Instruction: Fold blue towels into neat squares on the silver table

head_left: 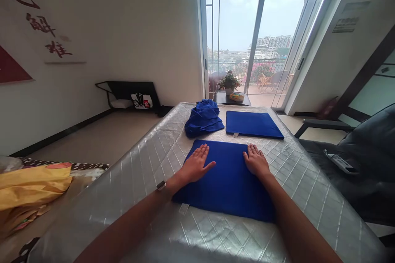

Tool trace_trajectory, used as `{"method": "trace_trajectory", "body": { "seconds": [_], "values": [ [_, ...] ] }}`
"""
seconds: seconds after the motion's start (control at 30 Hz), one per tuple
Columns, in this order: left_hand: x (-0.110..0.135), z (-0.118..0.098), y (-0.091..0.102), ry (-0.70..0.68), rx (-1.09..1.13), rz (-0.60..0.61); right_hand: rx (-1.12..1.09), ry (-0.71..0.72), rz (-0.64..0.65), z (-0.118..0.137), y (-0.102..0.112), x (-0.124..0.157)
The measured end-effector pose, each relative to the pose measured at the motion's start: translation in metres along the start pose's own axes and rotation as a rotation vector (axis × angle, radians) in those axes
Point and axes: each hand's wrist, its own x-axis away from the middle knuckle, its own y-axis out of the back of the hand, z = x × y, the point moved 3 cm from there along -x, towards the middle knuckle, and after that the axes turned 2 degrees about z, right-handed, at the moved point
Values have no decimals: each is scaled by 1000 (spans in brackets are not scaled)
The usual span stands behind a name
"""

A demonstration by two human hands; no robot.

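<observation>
A flat blue cloth [230,185], folded into a rectangle, lies in front of me on a quilted silver surface [154,176]. My left hand [197,164] rests flat on its upper left part, fingers stretched out and thumb apart. On its upper right edge lies my right hand [256,161], palm down with the fingers extended. A white tag [184,208] sticks out at the cloth's near left corner. Beyond it is a second folded blue cloth [253,124], also flat with a small tag. To the left of that sits a crumpled heap of blue cloth [204,119].
A black armchair [354,160] with a pale handheld device on it stands at the right. Yellow bedding [33,185] lies at the left. Past the far edge, a small table [220,98] holds a potted plant [229,82] before the glass sliding door [234,28].
</observation>
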Motion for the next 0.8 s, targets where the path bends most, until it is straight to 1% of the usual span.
{"method": "trace_trajectory", "body": {
  "seconds": [0.07, 0.13, 0.2, 0.27, 0.33, 0.4, 0.47, 0.5, 0.57, 0.63, 0.8],
  "values": [
    [-17, -27, -3, -96, 32, 48, -16, -1, 8, -1, -1, -1],
    [-40, -59, -11, -174, 65, 69, -7, 2, 0, -3, -1, -2],
    [-67, -91, -22, -229, 91, 48, 15, 19, -4, -5, -3, -2],
    [-93, -118, -33, -259, 111, 6, 43, 51, -5, -8, -4, -1],
    [-112, -135, -42, -244, 128, -25, 68, 77, -9, -10, -6, -1],
    [-121, -139, -49, -194, 141, -38, 77, 83, -13, -11, -6, -1],
    [-121, -131, -51, -142, 141, -35, 65, 69, -15, -11, -6, -2],
    [-119, -123, -51, -121, 133, -31, 55, 60, -18, -10, -5, -2],
    [-113, -99, -48, -69, 110, -18, 30, 45, -25, -8, -4, -3],
    [-106, -68, -42, -3, 86, -9, 8, 36, -30, -7, -2, -3],
    [-79, 21, -23, 199, 24, 2, -6, 31, -30, -10, -4, -4]
  ]
}}
